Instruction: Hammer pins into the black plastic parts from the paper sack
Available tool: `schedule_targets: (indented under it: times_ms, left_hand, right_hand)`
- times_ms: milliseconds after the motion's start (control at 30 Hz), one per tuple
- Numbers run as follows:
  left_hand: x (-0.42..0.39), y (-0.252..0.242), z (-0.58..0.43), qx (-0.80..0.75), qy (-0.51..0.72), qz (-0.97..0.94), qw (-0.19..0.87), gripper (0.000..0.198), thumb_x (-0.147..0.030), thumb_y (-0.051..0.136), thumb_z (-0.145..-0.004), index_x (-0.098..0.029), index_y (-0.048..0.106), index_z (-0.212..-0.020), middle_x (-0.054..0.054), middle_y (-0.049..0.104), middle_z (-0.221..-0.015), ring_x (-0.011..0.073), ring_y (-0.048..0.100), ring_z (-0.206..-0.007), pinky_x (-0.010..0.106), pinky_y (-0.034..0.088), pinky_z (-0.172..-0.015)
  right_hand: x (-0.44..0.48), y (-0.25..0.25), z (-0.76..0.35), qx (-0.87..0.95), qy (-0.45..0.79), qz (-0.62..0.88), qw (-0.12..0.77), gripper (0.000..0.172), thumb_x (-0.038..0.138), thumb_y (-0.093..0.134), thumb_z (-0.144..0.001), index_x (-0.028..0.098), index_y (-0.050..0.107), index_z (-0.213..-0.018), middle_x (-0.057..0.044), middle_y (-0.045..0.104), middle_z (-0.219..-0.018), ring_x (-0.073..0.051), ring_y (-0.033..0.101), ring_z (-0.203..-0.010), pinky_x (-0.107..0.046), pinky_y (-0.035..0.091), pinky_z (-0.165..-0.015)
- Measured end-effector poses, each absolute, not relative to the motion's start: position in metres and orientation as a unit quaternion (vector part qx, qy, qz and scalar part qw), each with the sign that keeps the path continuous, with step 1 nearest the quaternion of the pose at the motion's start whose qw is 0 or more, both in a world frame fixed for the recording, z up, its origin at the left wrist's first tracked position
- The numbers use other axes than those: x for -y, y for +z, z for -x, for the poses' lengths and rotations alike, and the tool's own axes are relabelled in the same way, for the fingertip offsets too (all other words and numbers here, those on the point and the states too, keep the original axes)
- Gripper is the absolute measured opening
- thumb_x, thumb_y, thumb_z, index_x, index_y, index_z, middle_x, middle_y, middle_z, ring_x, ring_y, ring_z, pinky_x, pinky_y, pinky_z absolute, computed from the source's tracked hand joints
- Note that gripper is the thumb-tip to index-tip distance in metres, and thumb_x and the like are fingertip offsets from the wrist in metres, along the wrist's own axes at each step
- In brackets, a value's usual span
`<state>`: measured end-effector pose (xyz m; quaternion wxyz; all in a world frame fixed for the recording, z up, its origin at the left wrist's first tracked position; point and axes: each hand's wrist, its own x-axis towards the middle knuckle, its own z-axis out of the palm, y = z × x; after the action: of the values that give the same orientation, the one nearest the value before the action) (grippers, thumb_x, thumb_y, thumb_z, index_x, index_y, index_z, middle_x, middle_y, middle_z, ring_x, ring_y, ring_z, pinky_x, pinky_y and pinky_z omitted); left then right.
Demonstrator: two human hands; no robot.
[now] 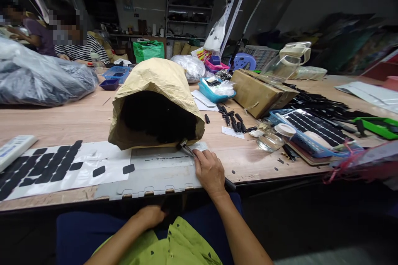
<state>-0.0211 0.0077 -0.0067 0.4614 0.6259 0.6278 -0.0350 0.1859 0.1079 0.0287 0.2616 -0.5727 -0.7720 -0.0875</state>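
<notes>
My right hand [211,172] is closed around a tool with a metal shaft [188,149], a dark tip and a black handle end sticking out behind the hand. The tip is at the lower lip of a brown paper sack [158,74], which lies with its mouth toward me. Black contents [155,118] fill its dark inside; single pieces cannot be made out. Under the sack's front lies a grey plastic sheet [149,178] with a notched edge. Below the table edge, over my lap, my left hand [152,216] is curled closed; its fingertips and anything in them are hidden in shadow.
Left lies a white sheet with black stickers [56,163]. To the right are black handle-shaped parts [233,120], a glass jar [272,138], a cardboard box [255,93] and a blue basket [323,155]. A big plastic bag [40,74] stands far left, near two seated people.
</notes>
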Motion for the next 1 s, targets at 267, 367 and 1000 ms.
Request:
schedule_targets:
  times_ms: [267, 367, 1000]
  left_hand:
    - [-0.056, 0.106, 0.043, -0.371, 0.046, -0.690, 0.620, 0.045, -0.048, 0.063, -0.082, -0.020, 0.069, -0.117, 0.006, 0.074, -0.095, 0.0191, 0.067, -0.079, 0.027, 0.052, -0.072]
    - [-0.102, 0.117, 0.067, -0.539, 0.205, -0.673, 0.463, 0.037, -0.043, 0.057, -0.086, -0.017, 0.070, -0.110, 0.007, 0.073, -0.101, 0.0208, 0.066, -0.087, 0.030, 0.052, -0.079]
    - [-0.135, 0.091, 0.089, -0.706, 0.265, -0.634, 0.172, 0.035, -0.033, 0.065, -0.079, -0.022, 0.070, -0.112, 0.006, 0.070, -0.110, 0.0248, 0.063, -0.102, 0.032, 0.049, -0.088]
  right_hand:
    - [-0.108, 0.027, -0.186, 0.772, -0.093, 0.567, 0.272, 0.025, 0.022, 0.053, -0.091, 0.024, 0.066, -0.112, -0.003, 0.059, -0.086, -0.019, 0.047, -0.083, -0.031, 0.032, -0.074]
    - [-0.108, 0.027, -0.186, 0.771, -0.093, 0.567, 0.273, 0.025, 0.021, 0.052, -0.092, 0.024, 0.066, -0.112, -0.003, 0.059, -0.086, -0.019, 0.047, -0.083, -0.031, 0.033, -0.074]
    - [-0.109, 0.028, -0.186, 0.768, -0.072, 0.577, 0.268, 0.025, 0.021, 0.053, -0.091, 0.025, 0.066, -0.112, -0.003, 0.060, -0.088, -0.018, 0.049, -0.084, -0.030, 0.033, -0.074]
